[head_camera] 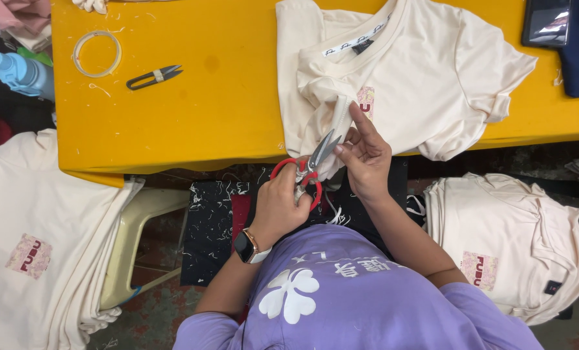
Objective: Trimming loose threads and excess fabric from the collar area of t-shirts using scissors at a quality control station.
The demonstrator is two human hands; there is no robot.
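**Scissors meet a cream shirt at the table's edge**

Trimming at a cream T-shirt [425, 71] that lies spread on a yellow table [199, 97], a person in a purple top works red-handled scissors [307, 170] close to the garment's gathered left sleeve. The shirt sits at the near edge of the table, collar toward the far side, with a twisted fold of its fabric pulled down over the edge toward the person. The left hand [283, 204], a watch on its wrist, is clenched through the scissor loops, blades parted and pointing up at the fold. The right hand [366, 162] pinches the fabric just beside the blade tips, two fingers extended.

Fingers and blades are very near each other; a slip of the cloth could, by this judgement, bring a fingertip into the cut, or let the blades bite the shirt body rather than a loose thread. The bunched fabric hides exactly what lies between the blades.

Farther out on the table rest small black thread snips [153, 76] and a clear tape ring [96, 53]. Stacks of matching cream shirts flank the person, one at left [36, 227], one at right [510, 240]. White thread scraps litter a dark cloth [212, 220] below.
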